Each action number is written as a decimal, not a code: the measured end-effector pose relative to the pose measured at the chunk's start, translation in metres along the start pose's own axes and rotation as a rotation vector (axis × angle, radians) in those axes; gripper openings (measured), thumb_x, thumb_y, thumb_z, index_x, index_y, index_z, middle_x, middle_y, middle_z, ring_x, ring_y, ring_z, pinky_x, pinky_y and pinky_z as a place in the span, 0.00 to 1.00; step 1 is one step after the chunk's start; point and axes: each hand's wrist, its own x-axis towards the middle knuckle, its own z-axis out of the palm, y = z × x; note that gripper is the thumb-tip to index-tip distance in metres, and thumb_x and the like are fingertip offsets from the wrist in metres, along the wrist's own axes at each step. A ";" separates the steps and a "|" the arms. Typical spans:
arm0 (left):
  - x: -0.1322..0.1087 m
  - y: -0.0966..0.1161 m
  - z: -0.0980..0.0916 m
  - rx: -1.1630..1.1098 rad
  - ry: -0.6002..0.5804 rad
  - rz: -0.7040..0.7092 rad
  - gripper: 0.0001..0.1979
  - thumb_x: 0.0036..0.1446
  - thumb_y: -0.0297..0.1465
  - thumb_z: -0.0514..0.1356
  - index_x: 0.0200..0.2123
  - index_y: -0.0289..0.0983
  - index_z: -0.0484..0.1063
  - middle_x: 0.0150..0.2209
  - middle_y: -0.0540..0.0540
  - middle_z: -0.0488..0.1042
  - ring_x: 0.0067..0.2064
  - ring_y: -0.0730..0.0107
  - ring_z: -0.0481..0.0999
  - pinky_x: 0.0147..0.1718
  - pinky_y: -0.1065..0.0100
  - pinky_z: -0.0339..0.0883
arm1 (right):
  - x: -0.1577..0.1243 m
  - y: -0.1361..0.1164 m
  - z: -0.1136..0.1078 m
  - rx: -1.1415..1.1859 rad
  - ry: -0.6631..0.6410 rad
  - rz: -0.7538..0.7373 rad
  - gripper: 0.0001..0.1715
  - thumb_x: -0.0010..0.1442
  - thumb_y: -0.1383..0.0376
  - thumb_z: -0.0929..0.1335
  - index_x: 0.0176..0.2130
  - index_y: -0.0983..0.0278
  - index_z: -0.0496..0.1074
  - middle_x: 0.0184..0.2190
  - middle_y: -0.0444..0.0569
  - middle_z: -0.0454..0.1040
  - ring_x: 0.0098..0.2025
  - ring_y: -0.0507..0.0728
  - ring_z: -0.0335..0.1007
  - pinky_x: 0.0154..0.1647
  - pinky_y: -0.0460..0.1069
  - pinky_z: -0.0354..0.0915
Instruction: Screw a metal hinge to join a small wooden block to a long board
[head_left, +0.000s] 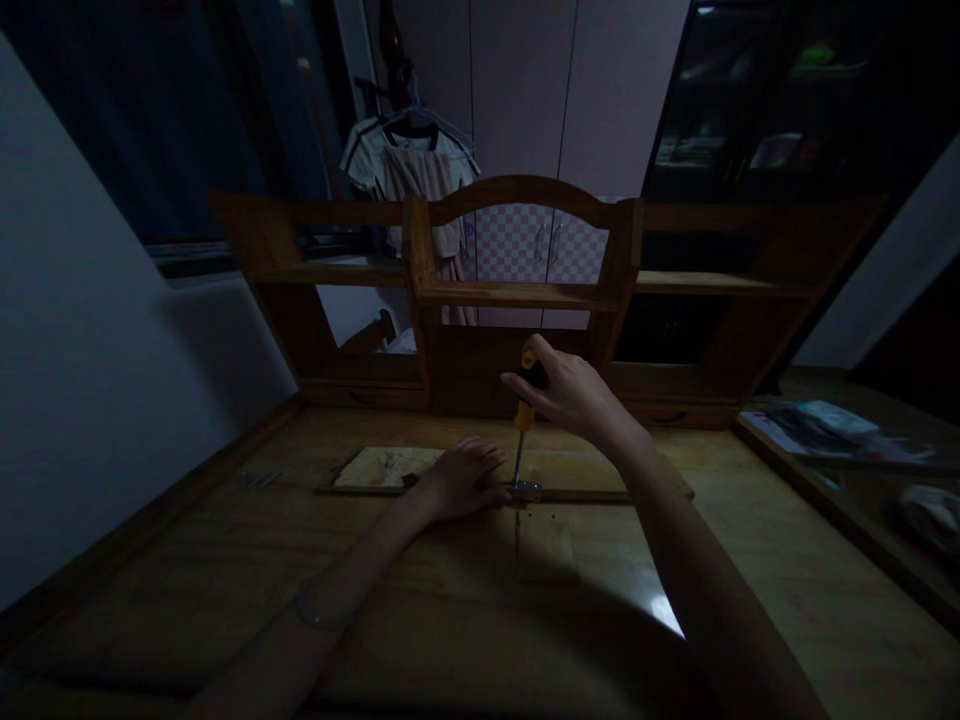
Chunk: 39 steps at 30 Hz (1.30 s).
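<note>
My right hand (pixel 570 392) is closed around the black and yellow handle of a screwdriver (pixel 523 418) held upright. Its tip rests on a small metal bracket (pixel 525 489) on the wooden desk top (pixel 450 600). My left hand (pixel 459 480) lies on the desk just left of the bracket, fingers resting flat beside it and against a thin wooden strip (pixel 585 496). A pale wooden board (pixel 382 467) lies behind my left hand.
A wooden shelf unit (pixel 525 290) stands across the back of the desk. Loose screws (pixel 259 480) lie at the left. Papers and bags (pixel 825 425) sit on a surface at the right. Clothes on a hanger (pixel 412 160) hang behind, before pink cupboard doors.
</note>
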 end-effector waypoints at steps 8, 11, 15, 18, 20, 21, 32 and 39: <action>0.002 -0.001 -0.002 -0.049 -0.018 -0.020 0.34 0.56 0.55 0.60 0.57 0.38 0.68 0.57 0.41 0.68 0.58 0.53 0.66 0.61 0.54 0.56 | -0.003 -0.007 -0.010 0.306 -0.145 -0.104 0.27 0.64 0.69 0.67 0.60 0.64 0.58 0.45 0.49 0.70 0.38 0.56 0.67 0.41 0.47 0.60; 0.003 0.000 -0.002 -0.057 -0.015 -0.046 0.35 0.55 0.56 0.60 0.57 0.38 0.69 0.57 0.41 0.68 0.58 0.52 0.66 0.60 0.53 0.57 | -0.002 -0.008 -0.010 0.314 -0.136 -0.101 0.27 0.64 0.69 0.67 0.60 0.65 0.60 0.45 0.49 0.70 0.36 0.54 0.67 0.39 0.46 0.59; 0.003 0.000 -0.001 -0.069 0.007 -0.028 0.34 0.55 0.56 0.60 0.56 0.39 0.69 0.56 0.40 0.68 0.57 0.52 0.67 0.59 0.53 0.58 | -0.001 -0.008 -0.009 0.304 -0.128 -0.077 0.26 0.64 0.69 0.68 0.60 0.66 0.60 0.40 0.48 0.71 0.31 0.53 0.65 0.33 0.45 0.57; 0.003 -0.001 -0.001 -0.062 -0.004 -0.023 0.34 0.55 0.55 0.60 0.56 0.38 0.69 0.56 0.40 0.69 0.57 0.53 0.67 0.59 0.53 0.58 | -0.001 -0.006 -0.009 0.288 -0.106 -0.093 0.26 0.63 0.69 0.68 0.59 0.67 0.61 0.37 0.47 0.70 0.30 0.53 0.64 0.33 0.45 0.56; 0.003 -0.001 -0.001 -0.059 -0.016 -0.023 0.35 0.54 0.55 0.61 0.57 0.38 0.68 0.56 0.40 0.69 0.56 0.53 0.67 0.59 0.53 0.58 | -0.001 -0.006 -0.009 0.285 -0.098 -0.099 0.26 0.63 0.69 0.68 0.59 0.68 0.62 0.36 0.47 0.70 0.30 0.53 0.64 0.33 0.46 0.56; 0.003 -0.002 -0.001 -0.059 -0.016 -0.023 0.35 0.54 0.55 0.61 0.57 0.38 0.68 0.56 0.40 0.69 0.56 0.53 0.67 0.60 0.53 0.58 | -0.001 -0.005 -0.009 0.288 -0.099 -0.098 0.26 0.63 0.69 0.68 0.59 0.68 0.62 0.35 0.47 0.70 0.29 0.53 0.64 0.33 0.46 0.56; 0.002 0.000 0.000 -0.071 -0.008 -0.045 0.36 0.54 0.56 0.60 0.59 0.39 0.68 0.58 0.41 0.68 0.59 0.55 0.67 0.64 0.54 0.52 | 0.000 -0.001 -0.025 0.285 0.114 -0.106 0.25 0.63 0.67 0.67 0.58 0.65 0.62 0.32 0.44 0.68 0.31 0.54 0.66 0.33 0.47 0.59; -0.001 0.001 -0.002 -0.106 0.010 -0.077 0.37 0.51 0.57 0.62 0.58 0.40 0.69 0.57 0.41 0.68 0.60 0.56 0.66 0.65 0.53 0.49 | -0.011 -0.009 -0.068 0.246 0.312 -0.042 0.25 0.62 0.63 0.65 0.58 0.63 0.63 0.44 0.50 0.71 0.39 0.59 0.70 0.38 0.50 0.67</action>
